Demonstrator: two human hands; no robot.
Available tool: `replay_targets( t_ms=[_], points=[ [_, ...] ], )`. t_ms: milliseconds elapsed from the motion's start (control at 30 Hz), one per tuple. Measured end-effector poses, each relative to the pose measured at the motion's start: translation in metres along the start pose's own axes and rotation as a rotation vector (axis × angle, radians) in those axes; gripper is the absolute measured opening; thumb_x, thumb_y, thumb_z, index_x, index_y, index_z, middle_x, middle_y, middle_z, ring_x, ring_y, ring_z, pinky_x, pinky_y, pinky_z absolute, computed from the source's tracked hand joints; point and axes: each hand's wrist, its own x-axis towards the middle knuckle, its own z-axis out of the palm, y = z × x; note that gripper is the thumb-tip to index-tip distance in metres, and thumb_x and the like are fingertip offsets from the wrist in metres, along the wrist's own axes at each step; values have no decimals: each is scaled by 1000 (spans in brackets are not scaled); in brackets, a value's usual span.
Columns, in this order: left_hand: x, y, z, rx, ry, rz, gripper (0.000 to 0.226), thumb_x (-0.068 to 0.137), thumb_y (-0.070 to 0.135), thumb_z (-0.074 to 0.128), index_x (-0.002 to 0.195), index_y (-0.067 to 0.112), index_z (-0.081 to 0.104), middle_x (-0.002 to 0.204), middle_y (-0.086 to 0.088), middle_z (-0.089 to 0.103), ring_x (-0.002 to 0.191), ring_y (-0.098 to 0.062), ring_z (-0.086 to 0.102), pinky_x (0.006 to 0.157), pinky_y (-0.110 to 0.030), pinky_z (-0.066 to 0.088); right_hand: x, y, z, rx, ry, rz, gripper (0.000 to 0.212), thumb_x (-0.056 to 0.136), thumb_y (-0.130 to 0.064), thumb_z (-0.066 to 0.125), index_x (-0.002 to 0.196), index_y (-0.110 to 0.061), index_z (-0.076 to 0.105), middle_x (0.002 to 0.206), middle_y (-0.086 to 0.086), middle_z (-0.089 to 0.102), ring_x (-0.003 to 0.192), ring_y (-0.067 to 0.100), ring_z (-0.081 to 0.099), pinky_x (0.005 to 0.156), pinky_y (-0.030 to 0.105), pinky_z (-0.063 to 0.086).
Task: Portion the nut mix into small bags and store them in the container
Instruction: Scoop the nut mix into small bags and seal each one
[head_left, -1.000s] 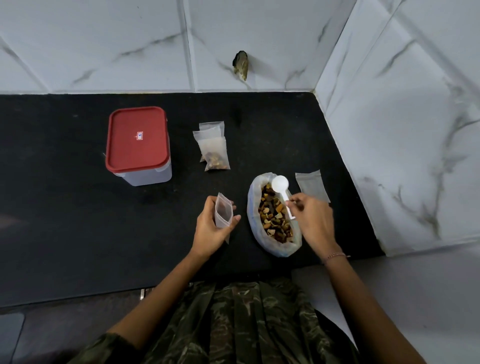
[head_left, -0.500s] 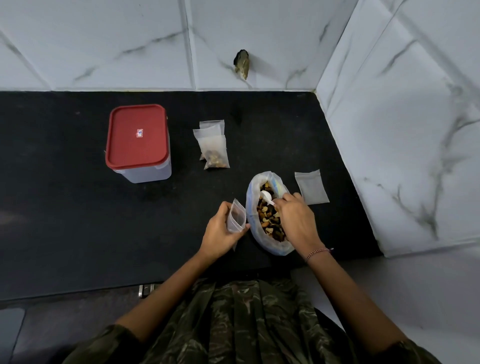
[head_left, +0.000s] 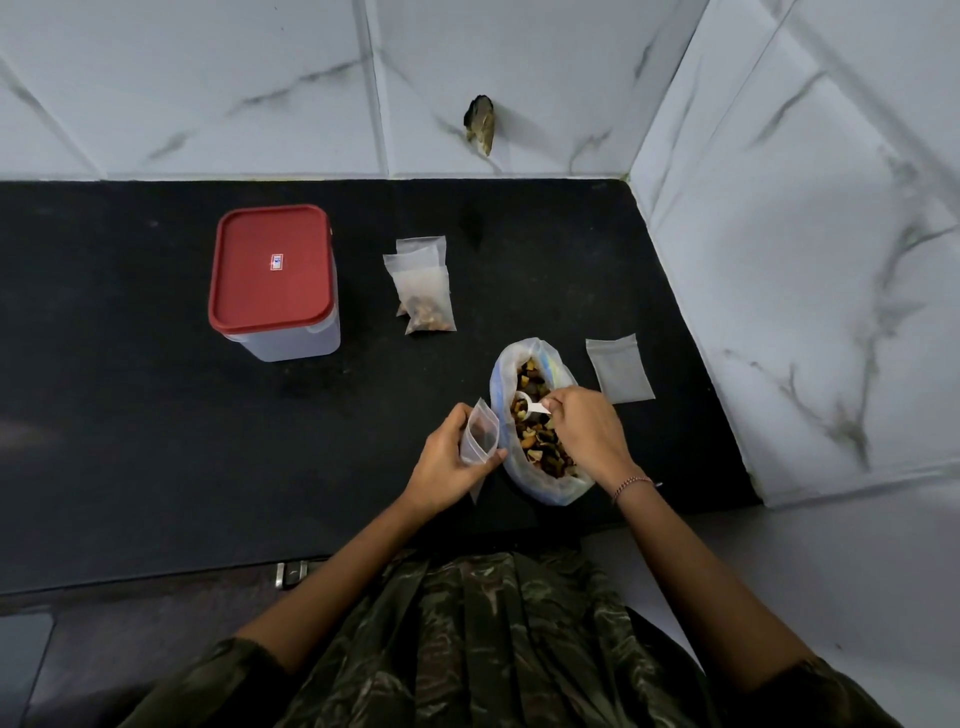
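Pinching scoop in right hand, left hand holding bag

- Soft, even, cool light all over; the lamp itself is out of view.
- The white wall comes up bright, while the black counter swallows the light and stays dark and flat.
- There is a faint pale sheen on the counter at the far left edge, with no hard glare anywhere.
- Shadows are weak, with only a soft dark patch low beside the container.
- The centre is crisp, and single pieces in the nut mix read clearly.
- Wide-angle bend shows: tile joints splay outward and the right-hand wall leans in steeply.
- Down at the bottom the clothing goes softer and slightly smeared, and the lower left corner falls dim.
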Motion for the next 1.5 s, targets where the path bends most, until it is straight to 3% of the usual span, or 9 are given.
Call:
replay_targets(
  t_ms=[167,367,600,800,900,1000,1167,1267,1500],
  points=[
    [0,3,-2,-11,27,7,41,79,29,75,110,13,54,112,2,63,103,-8,62,89,-38,54,-3,8,-5,130,-10,85,28,99,-26,45,114,-13,64,96,3,65,80,8,55,68,22,42],
    [1,2,-5,19,149,-11,70,64,56,73,120,21,47,118,9,54,114,-4,53,93,-28,48,-5,28,-13,331,35,199,26,97,-21,48,113,-9,65,82,-2,57,66,2,47,56,15,34],
    [9,13,-9,18,219,29,60,66,54,72,112,23,50,110,11,59,106,-3,57,88,-27,51,-12,22,-21,833,61,330,22,93,-20,56,106,-6,67,72,1,59,62,7,50,59,20,42],
    [19,19,-12,91,283,32,56,69,55,70,108,20,51,104,9,62,98,-5,60,81,-34,55,-25,-16,-45,1004,18,225,11,92,-19,58,87,-16,68,67,-1,58,60,6,50,62,19,44],
    [23,22,-13,145,334,29,42,75,42,76,101,22,50,94,10,62,87,-4,61,74,-37,55,-29,-32,-43,911,22,130,14,90,-25,60,81,-20,70,68,2,61,59,7,52,67,23,47],
    [25,27,-14,141,354,27,46,71,53,72,98,23,50,91,9,64,83,-5,63,71,-36,55,-31,-43,-35,740,25,40,18,90,-31,59,94,-18,71,73,5,65,61,5,54,72,25,49],
    [29,30,-17,108,380,30,43,72,43,77,99,21,51,88,7,65,81,-5,64,70,-37,56,-34,-57,-29,394,185,-131,21,93,-25,57,106,-14,70,93,-3,66,78,1,54,71,4,39],
    [31,33,-18,87,391,25,45,70,44,77,98,19,51,87,7,65,79,-4,64,70,-35,56,-33,-63,-23,236,290,-260,21,91,-21,59,109,-16,70,104,0,63,96,9,55,81,15,43],
    [37,38,-19,42,405,-24,50,65,47,73,99,17,52,86,9,64,80,-3,62,68,-23,48,-24,-47,-3,-179,381,-633,27,87,-9,64,114,-7,64,101,7,59,97,19,49,83,36,51]
  ],
)
